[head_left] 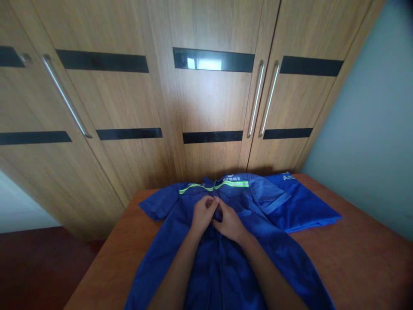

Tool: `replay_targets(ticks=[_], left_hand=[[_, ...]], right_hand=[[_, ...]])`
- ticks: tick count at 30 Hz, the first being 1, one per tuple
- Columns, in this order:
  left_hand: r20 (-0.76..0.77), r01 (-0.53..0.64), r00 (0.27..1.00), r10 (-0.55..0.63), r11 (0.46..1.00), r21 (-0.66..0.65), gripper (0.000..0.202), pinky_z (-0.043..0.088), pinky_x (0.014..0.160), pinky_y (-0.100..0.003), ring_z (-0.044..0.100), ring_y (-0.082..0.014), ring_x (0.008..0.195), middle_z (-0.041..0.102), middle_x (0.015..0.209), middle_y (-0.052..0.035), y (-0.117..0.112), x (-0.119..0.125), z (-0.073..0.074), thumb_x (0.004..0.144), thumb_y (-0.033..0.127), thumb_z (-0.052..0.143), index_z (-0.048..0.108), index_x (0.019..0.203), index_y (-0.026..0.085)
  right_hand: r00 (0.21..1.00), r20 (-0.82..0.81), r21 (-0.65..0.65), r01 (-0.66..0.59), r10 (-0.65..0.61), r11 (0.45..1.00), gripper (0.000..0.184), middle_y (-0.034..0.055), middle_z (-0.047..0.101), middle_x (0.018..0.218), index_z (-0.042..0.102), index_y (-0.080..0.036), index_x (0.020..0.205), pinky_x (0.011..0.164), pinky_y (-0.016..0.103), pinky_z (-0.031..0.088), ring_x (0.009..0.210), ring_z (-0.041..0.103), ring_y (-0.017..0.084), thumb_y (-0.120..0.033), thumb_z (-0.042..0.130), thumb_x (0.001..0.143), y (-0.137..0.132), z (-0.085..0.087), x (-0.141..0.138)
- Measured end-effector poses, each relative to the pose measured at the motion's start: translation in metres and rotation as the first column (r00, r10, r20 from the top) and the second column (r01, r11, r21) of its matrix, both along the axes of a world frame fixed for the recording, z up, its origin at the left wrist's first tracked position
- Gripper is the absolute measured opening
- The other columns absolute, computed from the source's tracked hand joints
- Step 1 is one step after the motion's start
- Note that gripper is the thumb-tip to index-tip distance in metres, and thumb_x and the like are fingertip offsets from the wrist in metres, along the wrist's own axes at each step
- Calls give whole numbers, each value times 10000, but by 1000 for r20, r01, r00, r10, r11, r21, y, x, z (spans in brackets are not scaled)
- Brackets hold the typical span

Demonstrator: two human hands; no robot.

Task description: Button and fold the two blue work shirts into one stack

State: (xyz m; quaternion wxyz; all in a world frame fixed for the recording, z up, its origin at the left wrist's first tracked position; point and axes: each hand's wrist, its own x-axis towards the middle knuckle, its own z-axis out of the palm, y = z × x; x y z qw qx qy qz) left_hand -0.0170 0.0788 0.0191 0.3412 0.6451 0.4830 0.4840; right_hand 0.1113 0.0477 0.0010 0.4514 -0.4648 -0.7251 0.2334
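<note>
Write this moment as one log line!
left hand: pinches blue shirt front | right hand: pinches same spot | shirt: flat on table | folded blue garment: beside shirt

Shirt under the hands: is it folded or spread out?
Spread out: the shirt lies flat on the table, sleeves out sideways; left hand and right hand pinch its front.

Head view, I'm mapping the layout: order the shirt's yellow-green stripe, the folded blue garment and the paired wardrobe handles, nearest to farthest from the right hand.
1. Yellow-green stripe, across the shirt, just beyond the right hand.
2. Folded blue garment, on the table to its right.
3. Paired wardrobe handles, behind the table.
</note>
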Motion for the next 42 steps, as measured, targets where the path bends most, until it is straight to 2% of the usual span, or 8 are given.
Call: replay_targets(ticks=[5, 8, 11, 13, 16, 23, 32, 42], left_hand=[[32, -50, 998, 50, 999, -19, 209, 484, 647, -258, 648, -178, 698, 689, 710, -34, 4, 0, -6, 805, 333, 528, 649, 749, 172], [49, -57, 997, 58, 998, -30, 192, 476, 620, -254, 634, -169, 656, 675, 686, -25, 5, 1, -9, 794, 324, 535, 644, 757, 170], [68, -39, 997, 42, 998, -43, 190, 453, 565, -241, 602, -153, 582, 643, 634, -7, 4, 2, -9, 791, 335, 535, 626, 750, 174], [82, -23, 996, 27, 998, -52, 194, 432, 531, -235, 578, -145, 545, 621, 608, 4, 4, 3, -8, 793, 345, 531, 619, 753, 176], [105, 8, 995, -2, 998, -59, 206, 421, 523, -233, 564, -140, 539, 610, 612, 6, 2, 4, -6, 796, 357, 534, 622, 758, 174], [194, 43, 980, -29, 997, -66, 230, 444, 587, -227, 597, -146, 638, 632, 679, -4, -3, 8, -3, 756, 406, 621, 600, 750, 177], [259, 47, 966, -21, 994, -95, 242, 478, 639, -247, 648, -176, 692, 698, 726, -42, 1, 8, -7, 717, 394, 676, 663, 758, 156], [189, -19, 981, 28, 999, -50, 164, 469, 616, -236, 638, -164, 667, 694, 707, -26, 2, 9, -13, 748, 318, 627, 667, 747, 159]], right_hand=[[977, -207, -88, -78, 59, 993, 531, -40, 598, 709, 538, -201, 1302, 636, 249, 476, 634, 561, 132, -259, 606, 779, 2, 5, 3], [979, -202, -54, 8, -19, 999, 381, -20, 630, 700, 617, -205, 1212, 628, 259, 478, 618, 575, 141, -303, 545, 851, 4, 7, 6], [984, -144, 66, 119, -109, 991, 294, 41, 689, 847, 689, -221, 1097, 758, 304, 492, 772, 628, 183, -296, 498, 886, 4, 9, 8], [982, -120, 116, 163, -149, 980, 279, 59, 687, 921, 706, -235, 1053, 817, 318, 486, 861, 630, 200, -271, 481, 890, 4, 9, 9], [978, -85, 137, 202, -191, 970, 264, 61, 659, 923, 700, -240, 1038, 814, 319, 493, 859, 617, 199, -238, 484, 885, 5, 7, 9], [954, 22, 237, 284, -298, 929, 218, 79, 619, 962, 702, -231, 973, 879, 371, 473, 958, 560, 237, -172, 538, 841, 8, 2, 6], [960, -51, 188, 278, -274, 942, 211, 68, 654, 958, 699, -217, 977, 842, 333, 507, 911, 615, 211, -181, 537, 847, 10, 1, 5], [954, -11, 149, 299, -301, 943, 208, 52, 702, 929, 723, -237, 928, 826, 310, 492, 862, 651, 200, -235, 524, 868, 9, 4, 10]])
